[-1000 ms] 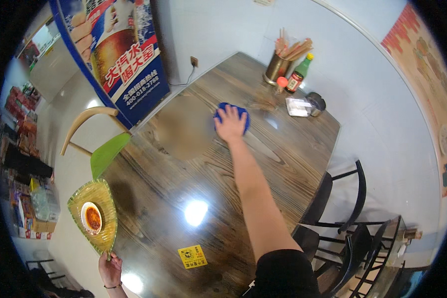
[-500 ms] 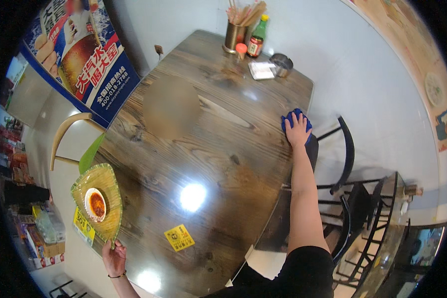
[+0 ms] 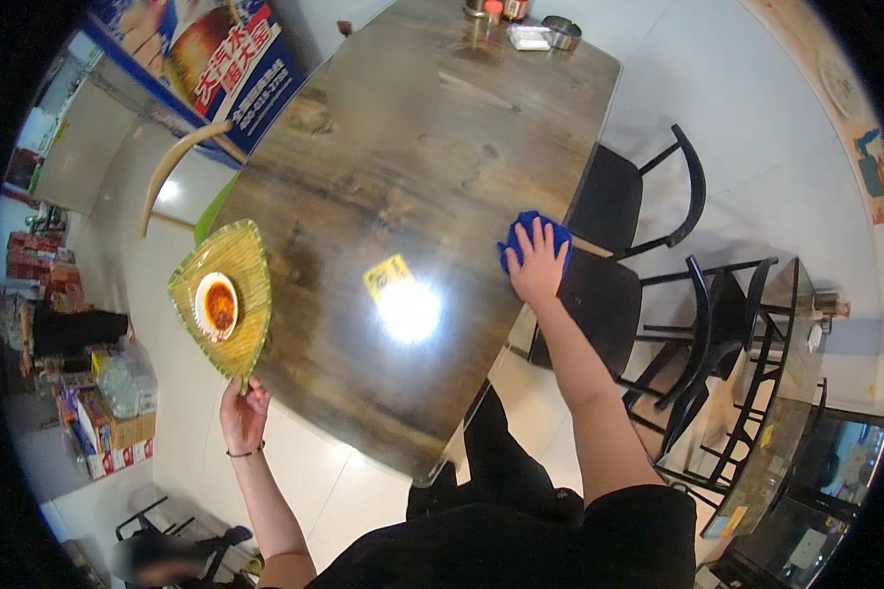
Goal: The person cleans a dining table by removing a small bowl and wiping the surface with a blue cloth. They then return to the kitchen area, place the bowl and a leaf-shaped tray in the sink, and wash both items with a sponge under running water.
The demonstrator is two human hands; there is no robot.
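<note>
My left hand (image 3: pixel 245 417) pinches the near corner of a yellow-green woven-look triangular plate (image 3: pixel 249 334), held at the table's left edge. On the plate sits a small white dish (image 3: pixel 202 316) with red, oily sauce (image 3: pixel 221 306) in it. With fingers spread, my right hand (image 3: pixel 537 263) presses a crumpled blue cloth (image 3: pixel 510 257) onto the right edge of the dark wood-grain table (image 3: pixel 442 187). The cloth shows around and beneath the fingers. Between my hands, a yellow square card (image 3: pixel 387 275) lies on the tabletop, partly washed out by a bright reflection.
At the table's far end stand a red-capped jar (image 3: pixel 492 10), a white packet (image 3: pixel 530 37) and a dark round ashtray (image 3: pixel 561 33). Black chairs (image 3: pixel 609 196) line the right side. A wooden-armed chair (image 3: pixel 172 167) and a blue poster stand (image 3: pixel 255 103) are at the left.
My right hand has drawn the blue cloth nearer along the table's right edge. My view has shifted back, so more floor and my legs show. The left hand still grips the plate.
</note>
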